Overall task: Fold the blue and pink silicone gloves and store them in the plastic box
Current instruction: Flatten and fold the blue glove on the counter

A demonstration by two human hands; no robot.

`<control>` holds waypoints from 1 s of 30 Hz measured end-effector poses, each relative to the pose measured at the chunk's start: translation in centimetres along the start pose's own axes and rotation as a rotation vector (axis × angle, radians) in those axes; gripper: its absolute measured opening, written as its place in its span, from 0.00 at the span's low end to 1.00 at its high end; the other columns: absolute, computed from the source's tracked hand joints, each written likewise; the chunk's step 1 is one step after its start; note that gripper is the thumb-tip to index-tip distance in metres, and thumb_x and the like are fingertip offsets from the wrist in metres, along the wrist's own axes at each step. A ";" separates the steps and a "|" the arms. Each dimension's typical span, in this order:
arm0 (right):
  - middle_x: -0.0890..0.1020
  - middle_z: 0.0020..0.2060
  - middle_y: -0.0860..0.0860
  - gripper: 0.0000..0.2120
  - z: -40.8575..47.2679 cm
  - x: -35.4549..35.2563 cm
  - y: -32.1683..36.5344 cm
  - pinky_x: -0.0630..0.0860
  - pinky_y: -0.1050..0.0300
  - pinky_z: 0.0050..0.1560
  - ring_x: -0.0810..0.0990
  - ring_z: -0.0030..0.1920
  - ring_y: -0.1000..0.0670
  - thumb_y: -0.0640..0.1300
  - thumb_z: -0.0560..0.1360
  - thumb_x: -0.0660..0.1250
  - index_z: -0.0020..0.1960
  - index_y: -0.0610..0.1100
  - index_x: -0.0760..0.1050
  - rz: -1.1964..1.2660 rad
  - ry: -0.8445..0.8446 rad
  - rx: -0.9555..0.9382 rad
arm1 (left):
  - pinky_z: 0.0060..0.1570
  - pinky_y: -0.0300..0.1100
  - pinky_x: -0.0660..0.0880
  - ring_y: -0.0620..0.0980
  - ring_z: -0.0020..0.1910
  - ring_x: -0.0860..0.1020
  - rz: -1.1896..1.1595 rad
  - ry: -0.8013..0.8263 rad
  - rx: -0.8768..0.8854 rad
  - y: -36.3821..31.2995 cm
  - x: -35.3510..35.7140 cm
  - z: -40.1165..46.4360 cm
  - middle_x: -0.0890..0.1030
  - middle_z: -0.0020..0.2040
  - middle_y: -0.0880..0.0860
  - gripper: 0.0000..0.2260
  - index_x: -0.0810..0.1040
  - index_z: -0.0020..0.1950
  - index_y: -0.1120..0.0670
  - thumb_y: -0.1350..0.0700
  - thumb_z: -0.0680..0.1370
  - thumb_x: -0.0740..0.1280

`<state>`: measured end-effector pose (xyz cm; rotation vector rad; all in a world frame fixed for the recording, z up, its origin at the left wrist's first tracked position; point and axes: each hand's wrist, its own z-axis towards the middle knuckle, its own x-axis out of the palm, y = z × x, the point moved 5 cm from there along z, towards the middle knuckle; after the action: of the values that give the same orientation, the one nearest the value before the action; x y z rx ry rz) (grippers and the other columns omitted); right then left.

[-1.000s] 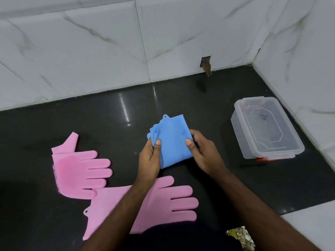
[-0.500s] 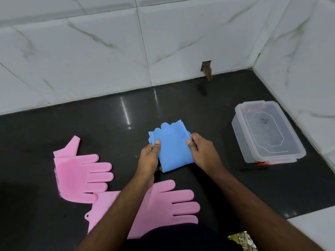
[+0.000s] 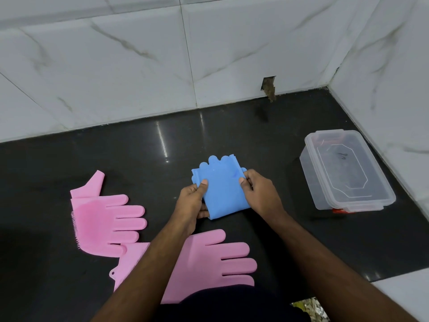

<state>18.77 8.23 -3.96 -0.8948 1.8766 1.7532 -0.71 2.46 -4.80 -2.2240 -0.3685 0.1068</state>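
Centrally, both forearms reach forward over the black countertop (image 3: 232,135); the left hand (image 3: 190,203) and right hand (image 3: 261,194) pinch opposite edges of the folded blue silicone gloves (image 3: 222,184), thumbs on top. Two pink gloves (image 3: 109,217) lie flat at left; the lidded plastic box (image 3: 346,170) stands well apart at right.

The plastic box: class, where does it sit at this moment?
In the head view, the plastic box sits on the dark floor at the right, close to the right-hand wall, apart from the right hand and the blue gloves.
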 end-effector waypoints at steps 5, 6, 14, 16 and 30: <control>0.80 0.37 0.51 0.10 0.0 0.2 0.0 0.70 0.61 0.35 0.78 0.36 0.52 0.49 0.83 0.61 0.48 0.44 0.74 0.017 0.015 0.031 | 0.49 0.57 0.85 0.57 0.49 0.88 -0.014 -0.008 0.002 0.1 0.0 0.2 0.88 0.52 0.55 0.13 0.81 0.59 0.56 0.47 0.84 0.66; 0.80 0.37 0.51 0.10 0.0 0.1 0.0 0.70 0.61 0.35 0.78 0.37 0.52 0.49 0.83 0.61 0.48 0.44 0.74 0.025 0.017 0.034 | 0.45 0.53 0.86 0.55 0.48 0.88 -0.012 -0.010 0.025 0.1 0.0 0.2 0.88 0.52 0.54 0.13 0.82 0.58 0.56 0.47 0.83 0.67; 0.77 0.34 0.56 0.08 -0.4 -0.4 0.0 0.67 0.67 0.34 0.75 0.33 0.57 0.51 0.82 0.64 0.47 0.48 0.75 0.058 -0.008 0.020 | 0.35 0.40 0.82 0.44 0.40 0.86 0.395 -0.249 0.429 -1.5 -1.6 -0.7 0.87 0.41 0.46 0.09 0.82 0.43 0.52 0.48 0.78 0.75; 0.77 0.33 0.56 0.08 -0.6 -0.5 0.1 0.67 0.69 0.34 0.75 0.33 0.57 0.50 0.82 0.64 0.47 0.47 0.75 0.056 -0.033 0.000 | 0.40 0.47 0.83 0.45 0.43 0.85 0.447 -0.264 0.455 -1.8 -1.7 -0.6 0.86 0.40 0.47 0.11 0.81 0.40 0.52 0.48 0.78 0.74; 0.78 0.41 0.52 0.07 0.2 -0.9 0.8 0.69 0.61 0.40 0.76 0.39 0.54 0.47 0.81 0.66 0.47 0.44 0.76 -0.018 -0.123 -0.022 | 0.50 0.61 0.83 0.57 0.49 0.86 0.221 -0.260 0.280 -1.6 -1.8 1.2 0.87 0.46 0.56 0.13 0.81 0.44 0.62 0.53 0.78 0.75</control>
<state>18.87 8.54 -2.77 -0.7905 1.7695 1.7797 -3.07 3.78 -4.38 -1.9682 -0.2294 0.5378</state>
